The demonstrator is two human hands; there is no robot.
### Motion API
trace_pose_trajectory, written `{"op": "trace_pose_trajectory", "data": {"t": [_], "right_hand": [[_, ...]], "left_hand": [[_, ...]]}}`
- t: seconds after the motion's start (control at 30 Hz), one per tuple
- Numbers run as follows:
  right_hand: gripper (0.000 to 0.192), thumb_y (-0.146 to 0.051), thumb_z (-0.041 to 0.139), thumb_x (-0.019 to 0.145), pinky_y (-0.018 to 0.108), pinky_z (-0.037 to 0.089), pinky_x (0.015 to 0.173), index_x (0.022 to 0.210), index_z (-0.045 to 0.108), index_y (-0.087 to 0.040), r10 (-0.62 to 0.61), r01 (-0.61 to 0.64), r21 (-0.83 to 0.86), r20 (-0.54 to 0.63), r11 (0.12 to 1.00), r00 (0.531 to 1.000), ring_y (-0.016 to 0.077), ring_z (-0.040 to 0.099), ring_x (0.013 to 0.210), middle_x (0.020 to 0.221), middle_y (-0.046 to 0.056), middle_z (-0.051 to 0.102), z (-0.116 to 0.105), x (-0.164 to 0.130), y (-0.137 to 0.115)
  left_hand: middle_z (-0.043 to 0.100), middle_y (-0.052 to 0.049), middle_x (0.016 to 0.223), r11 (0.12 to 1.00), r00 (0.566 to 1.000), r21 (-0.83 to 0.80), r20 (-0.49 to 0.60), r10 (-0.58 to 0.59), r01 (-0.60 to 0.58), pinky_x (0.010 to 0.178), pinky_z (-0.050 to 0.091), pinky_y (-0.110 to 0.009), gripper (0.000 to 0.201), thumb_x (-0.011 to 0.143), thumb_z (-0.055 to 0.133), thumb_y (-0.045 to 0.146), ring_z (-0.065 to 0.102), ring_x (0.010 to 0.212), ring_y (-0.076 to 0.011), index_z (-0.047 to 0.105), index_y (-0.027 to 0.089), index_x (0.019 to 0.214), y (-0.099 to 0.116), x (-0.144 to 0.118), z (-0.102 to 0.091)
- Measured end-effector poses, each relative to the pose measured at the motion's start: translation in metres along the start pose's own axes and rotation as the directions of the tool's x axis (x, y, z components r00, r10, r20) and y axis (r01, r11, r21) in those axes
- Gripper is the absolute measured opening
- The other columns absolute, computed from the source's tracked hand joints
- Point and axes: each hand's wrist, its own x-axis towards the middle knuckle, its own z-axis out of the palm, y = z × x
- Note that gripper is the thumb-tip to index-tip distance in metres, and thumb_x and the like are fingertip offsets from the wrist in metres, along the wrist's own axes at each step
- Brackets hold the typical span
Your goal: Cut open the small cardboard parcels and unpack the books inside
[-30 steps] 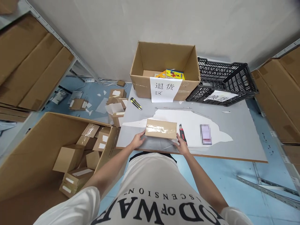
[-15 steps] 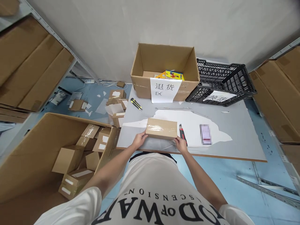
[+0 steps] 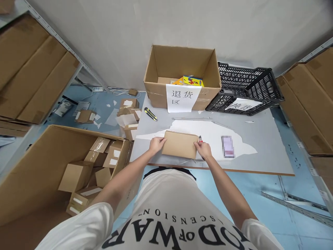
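A small brown cardboard box [image 3: 180,145] is held at its two short ends over the near part of the table, a plain side turned toward me. My left hand [image 3: 157,145] is closed on its left end, thumb on the front face. On the right end, my right hand [image 3: 203,150] grips in the same way. A red and black utility knife [image 3: 200,139] lies beside the box, mostly hidden behind my right hand. Farther back on the left lies a yellow and black utility knife [image 3: 151,114].
At the table's back stand a large open carton [image 3: 156,95] with yellow packages inside and a black plastic crate [image 3: 249,86]. A pixelated flat item [image 3: 228,146] lies right of my hand. Left of the table, a big carton [image 3: 75,130] holds several small boxes.
The box has been tipped so its taped face no longer shows and a plain side faces me. Both hands moved up along its ends. The right hand now covers most of the red knife.
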Motion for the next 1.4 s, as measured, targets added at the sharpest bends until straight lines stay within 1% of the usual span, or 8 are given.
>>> {"op": "trace_pose_trajectory", "data": {"t": [0.2, 0.37, 0.57, 0.77, 1.0, 1.17, 1.27, 1.4], "right_hand": [[0.044, -0.052, 0.045, 0.084, 0.027, 0.037, 0.056, 0.065, 0.070, -0.022, 0.037, -0.037, -0.004, -0.030, 0.999, 0.999, 0.0208, 0.063, 0.068, 0.066, 0.007, 0.069, 0.011, 0.022, 0.005], [0.047, -0.057, 0.045, 0.082, 0.027, 0.037, 0.055, 0.065, 0.070, -0.021, 0.101, -0.101, 0.005, -0.005, 0.995, 0.995, 0.0206, 0.063, 0.067, 0.067, 0.008, 0.069, 0.016, 0.033, 0.006], [0.048, -0.059, 0.044, 0.082, 0.028, 0.039, 0.057, 0.067, 0.070, -0.021, 0.132, -0.132, 0.015, -0.021, 0.991, 0.991, 0.0226, 0.063, 0.071, 0.072, 0.009, 0.070, 0.023, 0.033, 0.009], [0.044, -0.058, 0.047, 0.081, 0.026, 0.041, 0.057, 0.067, 0.068, -0.022, 0.128, -0.120, 0.109, -0.070, 0.987, 0.989, 0.0194, 0.062, 0.065, 0.065, 0.006, 0.068, 0.031, 0.030, 0.012], [0.046, -0.057, 0.041, 0.084, 0.028, 0.042, 0.060, 0.070, 0.065, -0.020, 0.161, -0.147, 0.142, -0.094, 0.979, 0.982, 0.0214, 0.062, 0.070, 0.073, 0.009, 0.069, 0.036, 0.024, 0.009], [0.044, -0.044, 0.031, 0.089, 0.033, 0.049, 0.072, 0.096, 0.065, -0.016, 0.145, -0.101, 0.401, -0.081, 0.911, 0.986, 0.0212, 0.065, 0.079, 0.090, 0.011, 0.070, 0.046, -0.001, 0.025], [0.041, -0.029, 0.037, 0.085, 0.035, 0.050, 0.084, 0.117, 0.057, -0.015, 0.086, -0.047, 0.543, -0.046, 0.839, 0.995, 0.0202, 0.065, 0.093, 0.111, 0.011, 0.066, 0.058, -0.026, 0.040], [0.064, -0.017, 0.052, 0.072, 0.040, 0.046, 0.095, 0.135, 0.042, -0.022, -0.082, 0.032, 0.579, 0.060, 0.815, 0.995, 0.0221, 0.056, 0.114, 0.126, 0.006, 0.058, 0.071, -0.049, 0.047]], "left_hand": [[0.073, -0.004, 0.093, 0.998, 0.999, -0.046, 0.021, -0.048, 0.049, 0.076, 0.047, -0.028, 0.030, 0.076, 0.059, 0.039, 0.065, 0.092, -0.0240, 0.072, 0.022, 0.098, -0.007, 0.006, 0.011], [0.074, -0.003, 0.087, 0.993, 0.996, -0.094, 0.055, -0.072, 0.077, 0.075, 0.049, -0.028, 0.031, 0.068, 0.068, 0.037, 0.067, 0.086, -0.0230, 0.073, 0.021, 0.094, -0.012, 0.013, 0.014], [0.073, -0.003, 0.092, 0.983, 0.995, -0.163, 0.064, -0.076, 0.086, 0.076, 0.051, -0.029, 0.031, 0.070, 0.067, 0.037, 0.067, 0.088, -0.0232, 0.072, 0.020, 0.096, -0.018, 0.014, 0.020], [0.072, -0.003, 0.097, 0.972, 0.995, -0.222, 0.072, -0.062, 0.076, 0.078, 0.051, -0.031, 0.031, 0.072, 0.066, 0.036, 0.066, 0.092, -0.0242, 0.071, 0.021, 0.098, -0.022, 0.012, 0.021], [0.071, -0.006, 0.100, 0.958, 0.996, -0.280, 0.071, -0.050, 0.068, 0.081, 0.051, -0.034, 0.031, 0.071, 0.066, 0.036, 0.065, 0.096, -0.0254, 0.070, 0.020, 0.098, -0.028, 0.014, 0.026], [0.064, -0.008, 0.117, 0.939, 0.998, -0.340, 0.052, -0.039, 0.055, 0.095, 0.045, -0.038, 0.037, 0.079, 0.054, 0.034, 0.060, 0.107, -0.0242, 0.065, 0.017, 0.110, -0.046, 0.009, 0.030], [0.056, -0.010, 0.128, 0.926, 0.996, -0.374, 0.090, -0.023, 0.055, 0.101, 0.041, -0.041, 0.050, 0.074, 0.058, 0.030, 0.057, 0.113, -0.0249, 0.058, 0.015, 0.121, -0.063, -0.007, 0.031], [0.052, -0.009, 0.131, 0.912, 0.980, -0.409, 0.192, 0.061, 0.023, 0.106, 0.035, -0.042, 0.068, 0.060, 0.071, 0.032, 0.048, 0.122, -0.0282, 0.056, 0.016, 0.124, -0.073, -0.032, 0.033]]}}
